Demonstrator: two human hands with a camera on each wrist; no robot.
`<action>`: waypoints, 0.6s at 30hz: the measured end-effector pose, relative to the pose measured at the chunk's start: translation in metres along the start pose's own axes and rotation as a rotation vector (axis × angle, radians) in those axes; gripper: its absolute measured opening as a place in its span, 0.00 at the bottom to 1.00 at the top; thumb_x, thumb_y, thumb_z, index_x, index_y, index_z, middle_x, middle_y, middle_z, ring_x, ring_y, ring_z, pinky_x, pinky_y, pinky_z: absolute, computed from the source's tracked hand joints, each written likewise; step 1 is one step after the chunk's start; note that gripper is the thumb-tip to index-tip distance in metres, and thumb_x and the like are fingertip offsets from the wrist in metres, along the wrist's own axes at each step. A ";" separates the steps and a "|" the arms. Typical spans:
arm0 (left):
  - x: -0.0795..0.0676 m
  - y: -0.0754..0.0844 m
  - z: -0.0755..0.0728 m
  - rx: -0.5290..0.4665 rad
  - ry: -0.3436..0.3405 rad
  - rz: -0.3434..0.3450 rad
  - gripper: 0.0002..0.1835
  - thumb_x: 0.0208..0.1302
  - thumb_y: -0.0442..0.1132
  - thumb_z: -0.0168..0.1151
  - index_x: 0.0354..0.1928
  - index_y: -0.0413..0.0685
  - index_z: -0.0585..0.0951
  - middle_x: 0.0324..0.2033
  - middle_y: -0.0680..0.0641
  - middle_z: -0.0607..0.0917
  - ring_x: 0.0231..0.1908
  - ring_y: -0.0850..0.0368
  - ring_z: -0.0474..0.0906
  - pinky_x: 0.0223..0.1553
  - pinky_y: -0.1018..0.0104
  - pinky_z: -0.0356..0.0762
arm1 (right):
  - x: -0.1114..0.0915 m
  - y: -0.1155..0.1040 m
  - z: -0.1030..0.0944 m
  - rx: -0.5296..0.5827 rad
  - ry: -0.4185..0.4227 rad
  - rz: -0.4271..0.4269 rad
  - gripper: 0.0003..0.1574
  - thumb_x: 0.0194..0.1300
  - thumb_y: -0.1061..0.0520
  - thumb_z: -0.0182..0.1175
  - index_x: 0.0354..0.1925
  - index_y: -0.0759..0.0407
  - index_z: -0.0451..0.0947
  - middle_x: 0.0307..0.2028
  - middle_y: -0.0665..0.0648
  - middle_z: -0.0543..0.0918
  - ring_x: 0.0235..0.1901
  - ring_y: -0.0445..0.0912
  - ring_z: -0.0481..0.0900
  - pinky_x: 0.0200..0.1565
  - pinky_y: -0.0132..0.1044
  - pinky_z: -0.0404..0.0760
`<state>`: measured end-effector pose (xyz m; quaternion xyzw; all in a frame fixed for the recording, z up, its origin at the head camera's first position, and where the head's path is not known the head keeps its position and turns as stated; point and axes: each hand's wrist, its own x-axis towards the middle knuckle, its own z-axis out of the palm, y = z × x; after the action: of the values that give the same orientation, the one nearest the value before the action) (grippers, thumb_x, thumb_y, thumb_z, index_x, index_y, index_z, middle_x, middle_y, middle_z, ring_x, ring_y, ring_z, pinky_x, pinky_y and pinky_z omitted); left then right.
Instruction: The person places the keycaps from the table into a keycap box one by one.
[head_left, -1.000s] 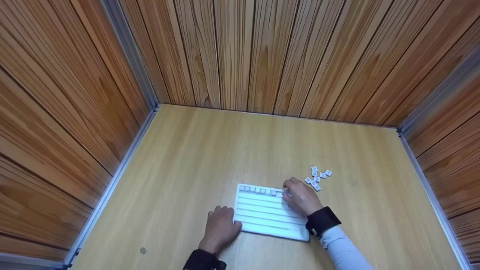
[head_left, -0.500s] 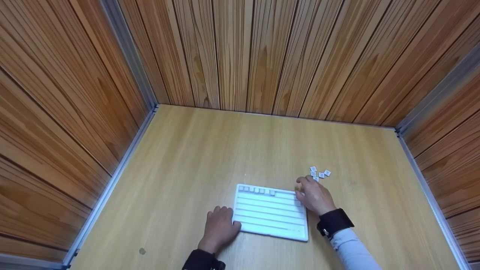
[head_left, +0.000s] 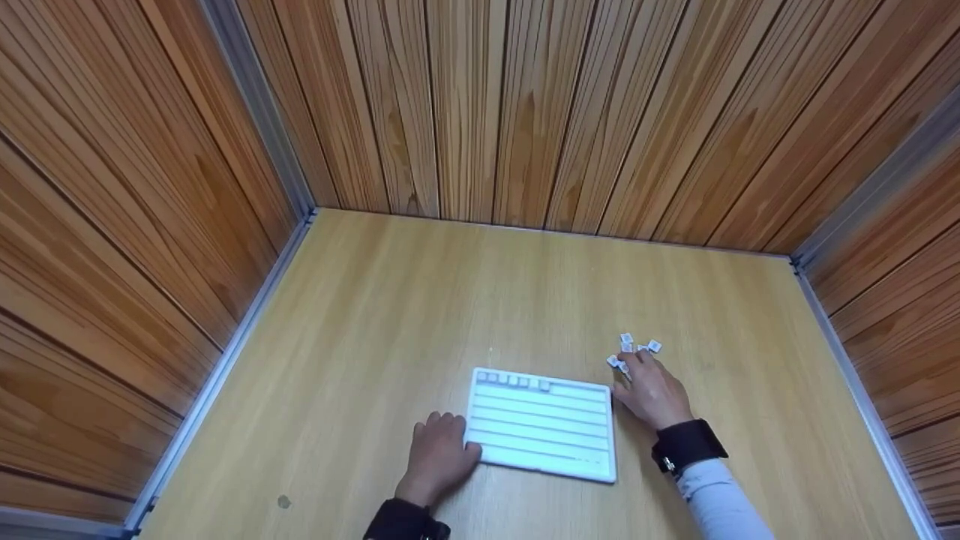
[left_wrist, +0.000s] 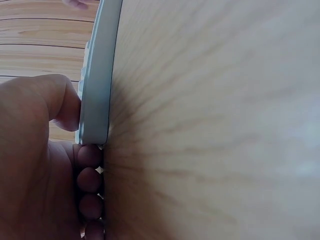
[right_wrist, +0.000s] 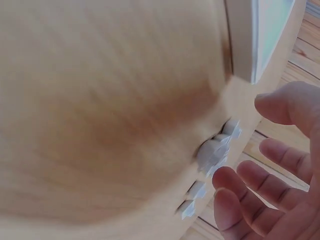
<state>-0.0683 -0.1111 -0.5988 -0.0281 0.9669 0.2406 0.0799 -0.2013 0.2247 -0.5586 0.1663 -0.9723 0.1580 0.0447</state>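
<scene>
left hand [head_left: 441, 454] grips a white board [head_left: 544, 431] by one corner; right hand [head_left: 656, 391], empty, fingers parted, hovers beside tiles [right_wrist: 212, 154] likely light, rigid, best pinched edgewise.

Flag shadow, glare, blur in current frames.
Head: the white rectangular ridged board looks nearly washed out; left wrist: dark shadow on the pale brown wooden tabletop by the left hand, pale glare toward the right edge; right wrist: soft brown shadow, and the small white square tiles lack crisp detail.
</scene>
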 end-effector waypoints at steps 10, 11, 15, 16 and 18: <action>-0.001 0.000 -0.001 -0.004 -0.001 0.004 0.11 0.56 0.48 0.58 0.30 0.49 0.74 0.26 0.51 0.69 0.33 0.52 0.60 0.38 0.56 0.56 | 0.000 0.015 0.002 0.018 0.010 0.033 0.27 0.53 0.59 0.68 0.52 0.67 0.79 0.42 0.66 0.79 0.35 0.58 0.79 0.33 0.55 0.76; -0.001 0.000 -0.001 -0.005 0.000 0.004 0.11 0.56 0.48 0.58 0.29 0.49 0.74 0.26 0.51 0.69 0.32 0.52 0.60 0.38 0.56 0.56 | 0.000 0.016 0.002 0.018 0.009 0.037 0.26 0.53 0.59 0.68 0.52 0.67 0.79 0.41 0.66 0.79 0.34 0.57 0.79 0.33 0.55 0.76; -0.001 -0.001 0.000 0.003 0.013 0.015 0.10 0.56 0.48 0.58 0.27 0.50 0.72 0.25 0.52 0.69 0.31 0.52 0.59 0.37 0.57 0.55 | 0.000 0.017 0.004 0.011 0.014 0.047 0.23 0.54 0.59 0.68 0.49 0.67 0.79 0.40 0.65 0.79 0.33 0.56 0.79 0.32 0.54 0.77; -0.001 -0.002 0.000 0.003 0.017 0.019 0.10 0.56 0.48 0.58 0.27 0.50 0.72 0.24 0.52 0.68 0.31 0.52 0.59 0.36 0.57 0.55 | 0.001 0.017 0.004 0.011 0.013 0.051 0.23 0.54 0.59 0.68 0.48 0.67 0.79 0.39 0.65 0.79 0.33 0.56 0.79 0.32 0.53 0.77; -0.002 -0.002 0.001 0.002 0.021 0.024 0.10 0.56 0.47 0.58 0.26 0.50 0.71 0.24 0.52 0.68 0.31 0.52 0.59 0.36 0.57 0.55 | 0.001 0.018 0.005 0.010 0.006 0.059 0.21 0.54 0.59 0.68 0.46 0.67 0.79 0.38 0.64 0.79 0.31 0.54 0.78 0.31 0.52 0.76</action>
<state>-0.0664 -0.1129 -0.6001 -0.0188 0.9682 0.2403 0.0668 -0.2085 0.2391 -0.5681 0.1373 -0.9759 0.1645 0.0423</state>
